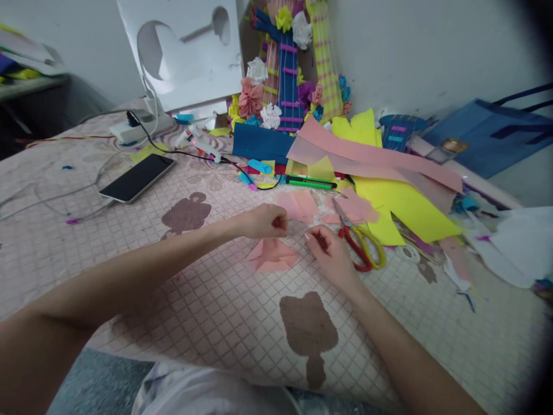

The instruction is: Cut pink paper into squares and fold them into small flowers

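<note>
Watching both hands now: they're hanging apart over the middle of the tabletop (242, 305), with the left hand (265, 221) curling its fingers just above the folded pink paper (273, 256) and the right hand (330, 252) bringing thumb and forefinger close together off to its right. I'm not able to tell whether either one is pinching anything small or thin. The folded paper itself is lying between the hands and the near edge, its creases showing and its middle standing up a little.

As I'm judging it, good handling here is meaning light fingertips: pressing each crease from the middle outward, steadying one side while working the other, and never dragging on a corner, since thin paper like this is probably tearing or wrinkling easily. I'm also minding the right wrist, because the scissors (344, 219) are lying just beside that hand, blades pointing toward the far edge and reaching the loose pink sheets (298, 206).

Farther back, the green cutter (310, 183) is resting near the yellow sheets (401, 207), and toward the far left corner a small red light is glowing on the white glue gun (199, 145), so I'm treating its tip as hot.
</note>
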Motion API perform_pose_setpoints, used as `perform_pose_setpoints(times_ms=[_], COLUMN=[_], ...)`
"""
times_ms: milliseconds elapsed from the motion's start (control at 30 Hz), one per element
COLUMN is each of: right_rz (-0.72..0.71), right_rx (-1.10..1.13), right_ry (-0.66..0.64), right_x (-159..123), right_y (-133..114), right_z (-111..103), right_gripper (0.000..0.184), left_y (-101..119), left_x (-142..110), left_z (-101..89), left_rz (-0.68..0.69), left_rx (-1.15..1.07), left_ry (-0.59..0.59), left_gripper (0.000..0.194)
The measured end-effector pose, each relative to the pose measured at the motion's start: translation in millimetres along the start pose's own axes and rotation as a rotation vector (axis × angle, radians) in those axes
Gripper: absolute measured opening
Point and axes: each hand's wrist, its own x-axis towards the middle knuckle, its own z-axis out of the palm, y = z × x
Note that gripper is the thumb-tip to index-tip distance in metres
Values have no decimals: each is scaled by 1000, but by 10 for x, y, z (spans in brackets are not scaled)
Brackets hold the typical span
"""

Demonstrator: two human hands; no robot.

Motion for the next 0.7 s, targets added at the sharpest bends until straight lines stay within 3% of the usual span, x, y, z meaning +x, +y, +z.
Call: perform_pose_setpoints(times_ms=[133,267,367,500,600,700], right_rz=[-1,-1,9,51,98,99], right_rx=[9,29,40,119,254,335], right_ry=[-4,-15,-10,-6,-53,-85], right_x=[6,0,-3,2,6,-1], right_y=[16,21,12,-10,-12,-11], right_z=[16,29,19,1,13,42], right_gripper=[21,23,24,29,31,29], left_y=[32,150,185,84,-44,-123], left_x=[4,27,19,-28,-90,-182], left_z=[47,89,54,-21,-38,-26], left_rz=[-12,-51,-55,-86,-208,-333], left_rx=[63,260,250,2,-274,-555], left_ry=[-54,-126,-107,19,157,219], left_gripper=[17,9,8,7,7,11])
